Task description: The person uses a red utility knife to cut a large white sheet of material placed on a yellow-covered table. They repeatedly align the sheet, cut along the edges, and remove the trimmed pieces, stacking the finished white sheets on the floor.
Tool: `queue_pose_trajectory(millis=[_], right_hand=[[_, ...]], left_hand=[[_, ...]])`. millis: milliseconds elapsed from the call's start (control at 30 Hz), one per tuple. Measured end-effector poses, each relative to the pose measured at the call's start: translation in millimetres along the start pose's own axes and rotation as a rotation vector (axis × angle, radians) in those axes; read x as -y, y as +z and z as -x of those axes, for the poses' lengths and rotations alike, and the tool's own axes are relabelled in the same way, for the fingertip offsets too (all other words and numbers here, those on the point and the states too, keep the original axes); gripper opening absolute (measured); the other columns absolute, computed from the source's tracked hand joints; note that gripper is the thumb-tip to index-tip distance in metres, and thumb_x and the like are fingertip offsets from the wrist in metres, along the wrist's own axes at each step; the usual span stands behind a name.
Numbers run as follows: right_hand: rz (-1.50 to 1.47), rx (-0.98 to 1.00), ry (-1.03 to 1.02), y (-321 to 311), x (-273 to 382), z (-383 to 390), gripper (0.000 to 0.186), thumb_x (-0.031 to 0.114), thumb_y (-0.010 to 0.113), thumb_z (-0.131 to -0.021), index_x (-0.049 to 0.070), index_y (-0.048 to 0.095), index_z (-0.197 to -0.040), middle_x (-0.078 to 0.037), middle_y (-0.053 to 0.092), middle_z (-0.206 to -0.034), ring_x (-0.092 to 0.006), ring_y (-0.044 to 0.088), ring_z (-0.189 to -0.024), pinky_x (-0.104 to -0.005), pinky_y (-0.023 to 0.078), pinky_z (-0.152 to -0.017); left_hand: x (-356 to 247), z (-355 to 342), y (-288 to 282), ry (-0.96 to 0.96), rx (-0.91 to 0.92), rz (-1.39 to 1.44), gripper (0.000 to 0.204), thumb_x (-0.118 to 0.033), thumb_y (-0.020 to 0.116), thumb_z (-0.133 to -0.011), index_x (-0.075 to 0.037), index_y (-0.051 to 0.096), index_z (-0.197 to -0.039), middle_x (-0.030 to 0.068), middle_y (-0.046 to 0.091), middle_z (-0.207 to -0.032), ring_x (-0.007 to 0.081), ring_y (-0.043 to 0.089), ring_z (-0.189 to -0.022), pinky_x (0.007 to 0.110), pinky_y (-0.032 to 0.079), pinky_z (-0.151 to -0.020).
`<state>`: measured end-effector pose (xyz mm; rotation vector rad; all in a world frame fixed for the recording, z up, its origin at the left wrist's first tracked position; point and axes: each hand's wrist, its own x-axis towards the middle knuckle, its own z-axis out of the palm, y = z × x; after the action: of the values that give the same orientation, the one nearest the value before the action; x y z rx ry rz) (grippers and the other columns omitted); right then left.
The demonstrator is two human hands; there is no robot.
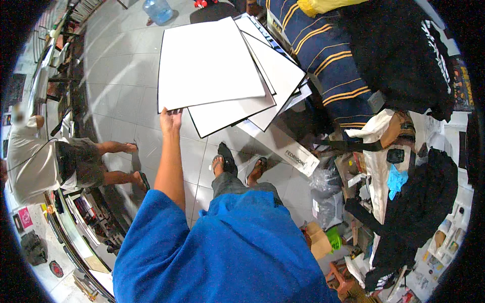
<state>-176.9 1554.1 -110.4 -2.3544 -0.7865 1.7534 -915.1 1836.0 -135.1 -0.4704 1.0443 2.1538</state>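
Floor, 1 hand on 1 panel

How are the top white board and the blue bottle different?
The top white board is flat, but the blue bottle is rounded. The board is white with dark edges; the bottle is see-through blue. The left hand holds the board; no hand touches the bottle.
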Motion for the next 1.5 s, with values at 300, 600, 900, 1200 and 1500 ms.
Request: queue_pose_trajectory(millis=[300, 600, 900, 1200, 1500], right_hand=[[0.067, 0.186, -0.248, -35.3, 29.6, -104.0, 0.009, 0.015, 0.062, -0.093, 0.008, 0.058, -0.089, -0.005, 0.057, -0.069, -0.0157, 0.057, -0.054, -0.0336, 0.049, -0.046], [0.156, 0.377, -0.286, -8.2, 83.1, -123.9, 0.016, 0.019, 0.062, -0.096, 0.006, 0.063, -0.104, -0.006, 0.064, -0.079, -0.0164, 0.06, -0.06, -0.0311, 0.05, -0.054], [0.79, 0.719, -0.533, 27.5, 21.9, -140.4, 0.013, 0.018, 0.063, -0.092, 0.008, 0.056, -0.087, -0.005, 0.054, -0.065, -0.0179, 0.056, -0.05, -0.0362, 0.047, -0.044], [1.494, 1.045, -0.79, 208.5, -47.9, 4.8, 0.021, 0.015, 0.064, -0.089, 0.003, 0.062, -0.106, -0.011, 0.061, -0.069, -0.0235, 0.062, -0.054, -0.04, 0.05, -0.048], [1.596, 1.436, -0.844, 327.1, -241.6, 144.2, 0.012, 0.013, 0.06, -0.095, 0.006, 0.054, -0.104, -0.005, 0.056, -0.074, -0.0163, 0.055, -0.051, -0.0332, 0.048, -0.045]], left_hand=[[-202.0, 178.6, -181.8, 0.535, 0.008, -0.134, 0.039, -0.022, 0.042, -0.103, 0.002, 0.044, -0.133, 0.0164, 0.051, -0.138, 0.0319, 0.049, -0.128, 0.049, 0.036, -0.112], [-293.0, 502.1, -498.8, 0.697, -0.318, -0.092, 0.035, -0.025, 0.043, -0.105, -0.005, 0.046, -0.134, 0.0138, 0.057, -0.134, 0.0319, 0.055, -0.122, 0.049, 0.045, -0.104], [-124.2, 951.0, -738.9, 0.96, -0.668, 0.142, 0.038, -0.025, 0.043, -0.105, -0.007, 0.047, -0.138, 0.0096, 0.059, -0.133, 0.0276, 0.057, -0.121, 0.046, 0.046, -0.103], [170.1, 1323.7, -778.5, 1.318, -1.164, 0.545, 0.042, -0.032, 0.047, -0.104, -0.006, 0.05, -0.137, 0.0093, 0.058, -0.135, 0.0278, 0.054, -0.124, 0.046, 0.043, -0.107], [272.8, 1386.9, -800.0, 1.447, -1.371, 1.038, 0.049, -0.037, 0.042, -0.105, -0.003, 0.047, -0.14, 0.0129, 0.054, -0.141, 0.032, 0.053, -0.126, 0.049, 0.042, -0.106]])
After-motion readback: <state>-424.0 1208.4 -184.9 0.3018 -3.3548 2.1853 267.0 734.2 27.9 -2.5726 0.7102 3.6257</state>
